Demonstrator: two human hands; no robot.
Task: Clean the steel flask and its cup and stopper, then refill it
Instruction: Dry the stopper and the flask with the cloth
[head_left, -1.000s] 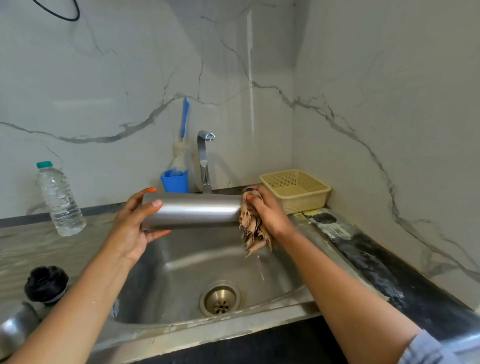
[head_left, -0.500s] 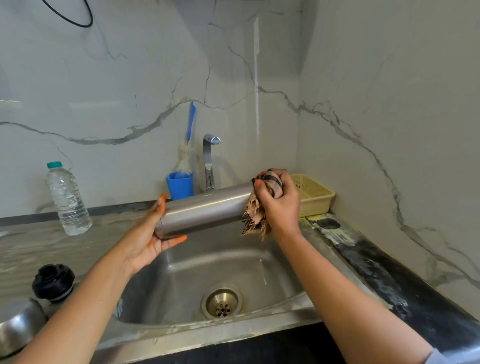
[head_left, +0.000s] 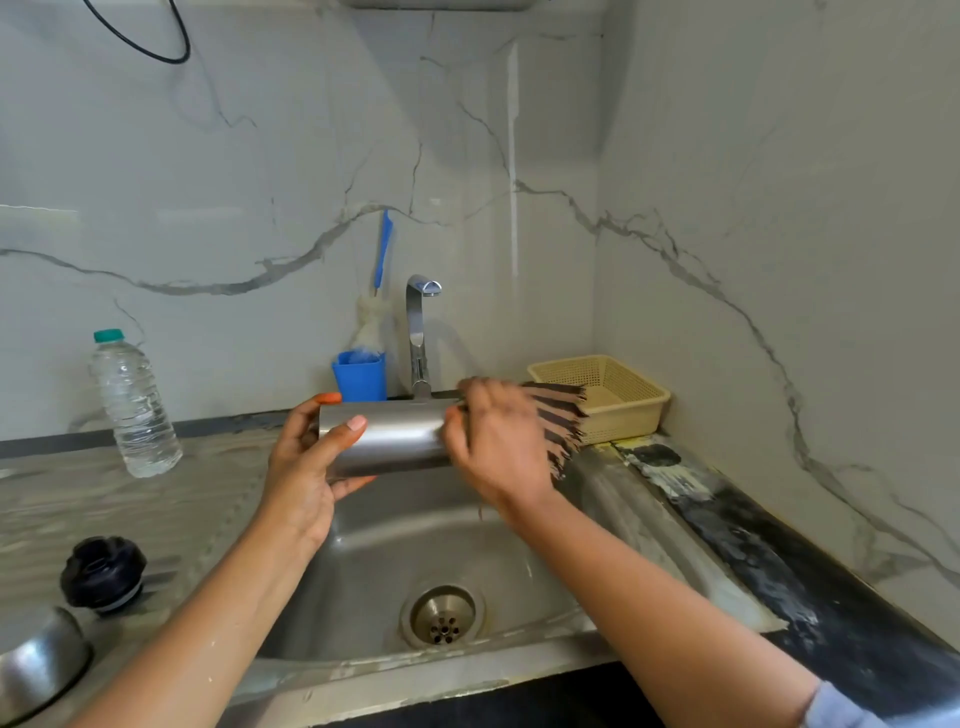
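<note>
The steel flask (head_left: 395, 436) lies level in the air above the sink (head_left: 395, 551). My left hand (head_left: 306, 462) grips its left end, thumb over the top. My right hand (head_left: 493, 441) covers the flask's right end and holds a brown checked cloth (head_left: 558, 415), which is blurred and streams out to the right. The black stopper (head_left: 101, 571) sits on the counter at the lower left. A steel cup (head_left: 36, 660) shows at the bottom left corner, partly cut off.
A tap (head_left: 418, 332) stands behind the sink, with no water visible from it. A blue holder (head_left: 361, 376) with a brush is left of it, a beige basket (head_left: 613, 395) right of it. A water bottle (head_left: 132, 405) stands on the left counter. Marble walls close the back and right.
The flask went from tilted back to level and a little lower. My right hand turned over its right end, and the cloth swung from hanging below to flaring out rightward.
</note>
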